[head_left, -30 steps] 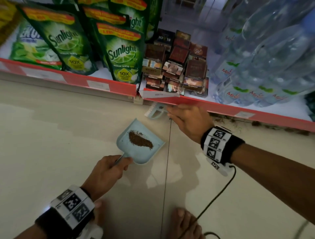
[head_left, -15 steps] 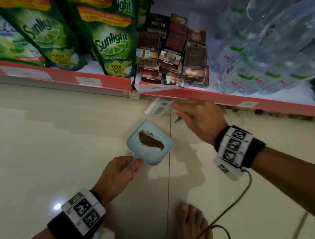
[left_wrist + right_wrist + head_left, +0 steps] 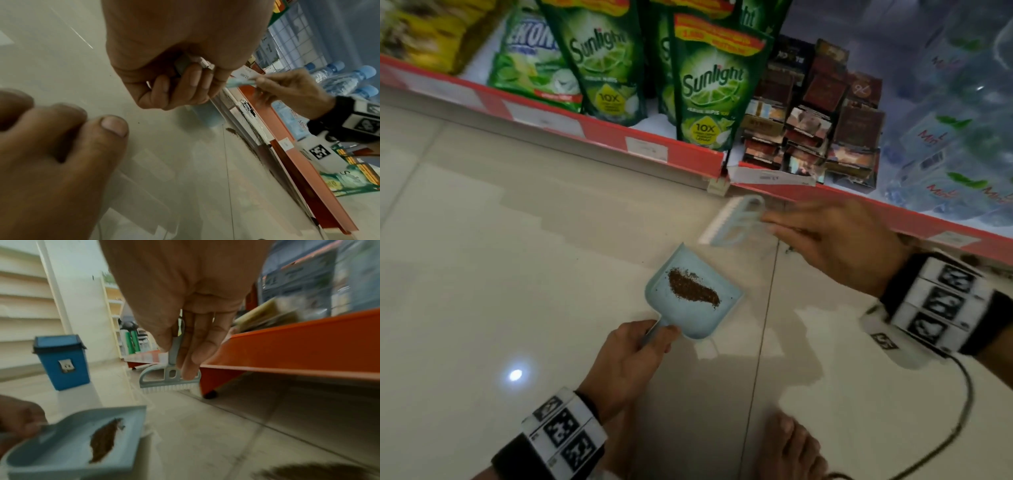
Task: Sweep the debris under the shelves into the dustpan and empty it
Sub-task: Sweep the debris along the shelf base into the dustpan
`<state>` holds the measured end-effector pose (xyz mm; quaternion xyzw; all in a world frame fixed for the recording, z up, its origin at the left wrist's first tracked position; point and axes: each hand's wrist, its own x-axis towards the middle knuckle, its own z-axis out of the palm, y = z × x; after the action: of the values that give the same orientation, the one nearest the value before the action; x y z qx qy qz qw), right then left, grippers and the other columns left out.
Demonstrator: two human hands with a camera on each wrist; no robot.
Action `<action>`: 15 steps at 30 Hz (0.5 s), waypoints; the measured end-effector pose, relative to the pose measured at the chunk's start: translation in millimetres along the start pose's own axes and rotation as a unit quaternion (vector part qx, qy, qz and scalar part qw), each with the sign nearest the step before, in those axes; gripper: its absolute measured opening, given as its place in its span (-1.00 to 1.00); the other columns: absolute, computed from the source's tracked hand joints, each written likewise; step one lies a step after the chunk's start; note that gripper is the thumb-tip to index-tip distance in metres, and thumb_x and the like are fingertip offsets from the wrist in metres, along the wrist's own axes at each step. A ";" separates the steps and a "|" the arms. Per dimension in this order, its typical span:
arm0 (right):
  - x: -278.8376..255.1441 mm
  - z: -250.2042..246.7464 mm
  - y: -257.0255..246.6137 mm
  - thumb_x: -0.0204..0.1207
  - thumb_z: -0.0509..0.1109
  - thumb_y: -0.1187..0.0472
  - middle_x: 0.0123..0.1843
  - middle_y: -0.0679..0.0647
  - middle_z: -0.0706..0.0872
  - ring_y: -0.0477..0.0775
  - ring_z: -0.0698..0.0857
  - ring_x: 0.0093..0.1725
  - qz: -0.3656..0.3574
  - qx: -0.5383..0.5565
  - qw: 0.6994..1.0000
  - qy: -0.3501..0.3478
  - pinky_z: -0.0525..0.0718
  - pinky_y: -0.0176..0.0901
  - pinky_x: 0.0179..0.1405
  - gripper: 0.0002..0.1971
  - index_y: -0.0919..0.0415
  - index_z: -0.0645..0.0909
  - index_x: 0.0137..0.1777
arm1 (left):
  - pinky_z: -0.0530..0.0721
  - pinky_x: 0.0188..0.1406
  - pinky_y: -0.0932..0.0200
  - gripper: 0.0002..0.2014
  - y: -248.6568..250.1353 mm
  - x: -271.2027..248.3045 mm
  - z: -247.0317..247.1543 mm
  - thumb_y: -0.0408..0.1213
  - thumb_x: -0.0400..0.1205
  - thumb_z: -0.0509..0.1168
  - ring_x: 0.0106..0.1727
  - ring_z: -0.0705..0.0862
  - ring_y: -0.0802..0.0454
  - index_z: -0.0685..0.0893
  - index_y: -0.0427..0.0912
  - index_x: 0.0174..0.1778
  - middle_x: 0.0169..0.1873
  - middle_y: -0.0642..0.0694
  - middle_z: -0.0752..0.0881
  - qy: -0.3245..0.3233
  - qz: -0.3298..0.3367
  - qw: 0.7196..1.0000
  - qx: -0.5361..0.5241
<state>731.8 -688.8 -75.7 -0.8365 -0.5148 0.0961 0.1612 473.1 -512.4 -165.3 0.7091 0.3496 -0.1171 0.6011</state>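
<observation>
A small light-blue dustpan (image 3: 702,318) (image 3: 68,449) holds a streak of brown debris (image 3: 693,293) (image 3: 104,441). My left hand (image 3: 633,359) (image 3: 180,87) grips its handle, holding it just above the floor. My right hand (image 3: 835,240) (image 3: 191,340) pinches the handle of a light-blue brush (image 3: 734,222) (image 3: 170,378), its white bristles lifted off the tile beside the shelf edge. More brown debris (image 3: 246,146) (image 3: 312,471) lies along the base of the orange shelf (image 3: 825,202) (image 3: 298,353).
A small blue lidded bin (image 3: 61,361) stands on the floor to the left. Green detergent pouches (image 3: 709,85), cigarette packs (image 3: 815,120) and water bottles (image 3: 955,137) fill the low shelf. My bare foot (image 3: 791,448) (image 3: 61,154) and a black cable (image 3: 945,435) are close behind.
The right hand has drawn the brush out from under the shelf and lifted it. The dustpan stays in the left hand, with the same pile inside.
</observation>
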 end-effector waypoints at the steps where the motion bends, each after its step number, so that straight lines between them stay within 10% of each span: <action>1: 16.2 8.2 -9.2 0.71 0.30 0.03 0.22 -0.03 0.81 0.05 0.80 0.00 -0.018 0.023 1.000 0.005 0.74 -0.03 -0.01 -0.71 0.02 0.70 0.34 | 0.38 -0.47 0.20 -0.55 -1.0 -2.5 -2.1 -0.08 0.68 0.33 -0.60 0.40 0.24 0.53 0.04 -0.58 -0.70 0.10 0.47 0.012 -0.006 1.000 -0.005; 9: 105.7 68.5 -66.1 0.76 0.09 -0.07 0.26 -0.01 0.76 0.11 0.73 0.13 -0.029 -0.048 0.996 -0.066 0.66 -0.01 0.05 -0.61 -0.07 0.61 0.44 | 0.48 -0.41 0.10 -0.56 -16.1 -30.1 -25.5 -0.03 0.66 0.34 -0.55 0.50 0.13 0.56 -0.02 -0.57 -0.64 0.05 0.53 0.074 -0.042 0.996 -0.024; 15: 59.6 45.3 -19.8 0.76 0.08 -0.01 0.06 0.12 0.73 0.18 0.70 0.03 -0.053 -0.090 0.976 -0.192 0.64 0.11 0.04 -0.62 -0.02 0.61 0.43 | 0.30 -0.57 0.31 -0.52 -23.9 -42.1 -51.6 0.13 0.65 0.30 -0.60 0.36 0.19 0.50 -0.05 -0.52 -0.67 0.05 0.44 0.094 -0.018 0.995 0.006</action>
<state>727.5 -619.6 -110.2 -0.7851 -0.5861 0.1996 -0.0121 414.2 -478.3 -146.2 0.7144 0.4160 -0.0629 0.5591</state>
